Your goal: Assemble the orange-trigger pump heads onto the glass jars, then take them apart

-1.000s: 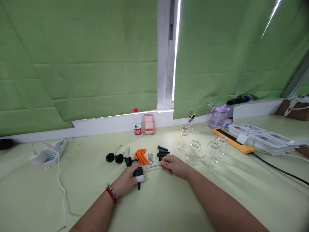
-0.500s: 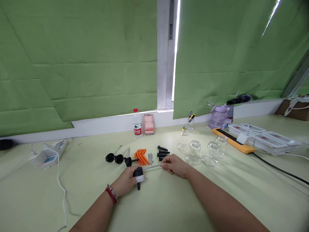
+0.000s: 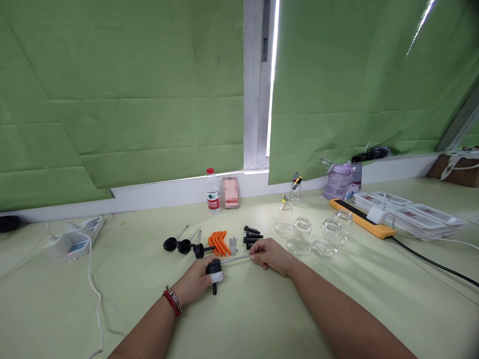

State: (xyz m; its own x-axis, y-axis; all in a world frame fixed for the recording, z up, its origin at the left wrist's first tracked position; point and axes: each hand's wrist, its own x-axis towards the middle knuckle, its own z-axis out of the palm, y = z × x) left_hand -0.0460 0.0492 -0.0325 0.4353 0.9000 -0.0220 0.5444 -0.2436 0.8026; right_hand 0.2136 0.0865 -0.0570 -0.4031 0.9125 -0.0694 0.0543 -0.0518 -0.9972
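My left hand [image 3: 200,277], a white wrap on its thumb, grips a round black cap [image 3: 214,267] with a black stem pointing down toward me. A thin metal rod [image 3: 235,259] runs from that cap to the right. Its far end is pinched between the thumb and fingers of my right hand [image 3: 266,254]. Beyond my left hand lie several similar black caps [image 3: 170,244], some with metal rods. Orange angled pieces [image 3: 219,243], small metal pins [image 3: 233,245] and ridged black pieces [image 3: 253,234] lie beyond the rod, the black ones partly hidden by my right hand.
Clear jars [image 3: 302,227] and round clear pieces [image 3: 283,228] stand right of centre. Farther back are a red-capped water bottle [image 3: 213,194] and a purple jug [image 3: 337,183]. An orange power strip [image 3: 361,218] lies at right, a white one [image 3: 86,234] with cables at left.
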